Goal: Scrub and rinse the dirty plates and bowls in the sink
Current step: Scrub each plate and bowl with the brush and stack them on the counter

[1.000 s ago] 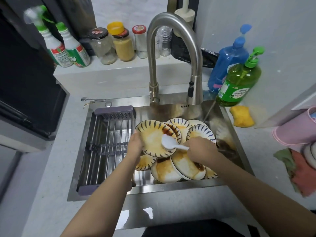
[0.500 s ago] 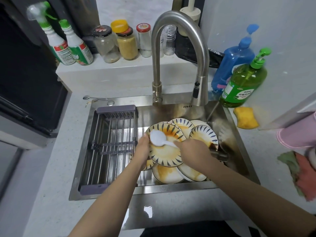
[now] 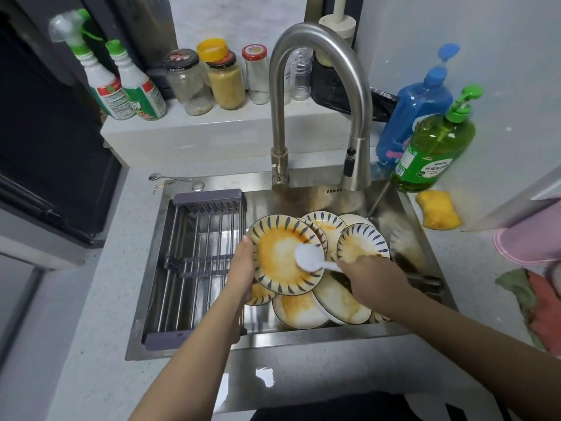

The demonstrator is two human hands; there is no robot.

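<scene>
A steel sink (image 3: 303,337) holds several white plates with blue-dashed rims, smeared with orange-brown sauce. My left hand (image 3: 243,268) grips the left rim of one tilted plate (image 3: 279,253) above the pile. My right hand (image 3: 370,278) holds a white brush (image 3: 309,258) by its handle, its round head pressed on the right of that plate's face. More dirty plates (image 3: 358,241) lean behind and lie beneath (image 3: 300,311). No water runs from the faucet (image 3: 358,165).
A grey drying rack (image 3: 194,262) fills the sink's left half. Green (image 3: 434,147) and blue (image 3: 416,110) soap bottles and a yellow sponge (image 3: 437,209) sit at the right. Jars and spray bottles (image 3: 133,89) line the back ledge. A metal spoon (image 3: 170,177) lies behind the sink.
The brush head has swept across the held plate, from its centre-right to its upper left and back to the right side. My left hand keeps the plate tilted in about the same place.
</scene>
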